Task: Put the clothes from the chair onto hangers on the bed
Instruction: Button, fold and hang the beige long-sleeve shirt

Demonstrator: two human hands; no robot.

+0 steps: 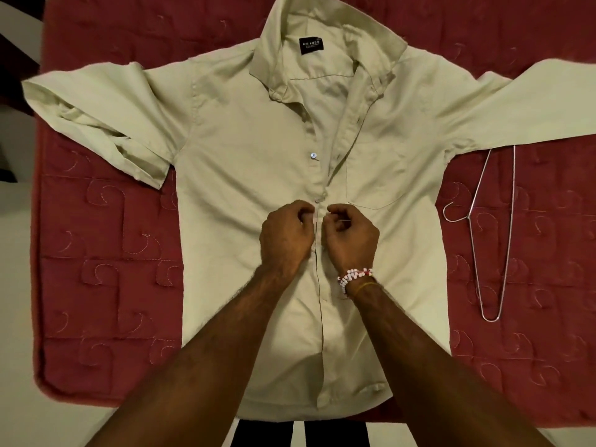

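Your left hand [285, 235] and right hand [353, 238] are close together, almost touching. Both have curled fingers that pinch the front edges of the shirt [242, 221], just below a closed button [319, 197]. I cannot tell if you are doing a button up or undoing it.

The shirt lies flat on its back on the bed [96, 269], under both hands. Its collar [322, 27] is far ahead of your hands. The wire hanger [493, 233] lies on the bed well off to the right of your right hand. Its top end goes under the shirt's sleeve [532, 104].

Here is what I think could go wrong:
- If you pull the two edges too hard, the button may slip out of your fingers, or the cloth may bunch up.
- If you close the shirt all the way up, the hanger may be hard to push inside.
- If you drag the hanger out fast, it may catch the sleeve and pull the shirt crooked.
- The bottom of the shirt is right at the near edge of the bed, so a tug toward you may slide it off.

The bed has a dark red quilt with curly stitching. A pale floor [19, 317] shows to the left of your left arm. The room is dim.
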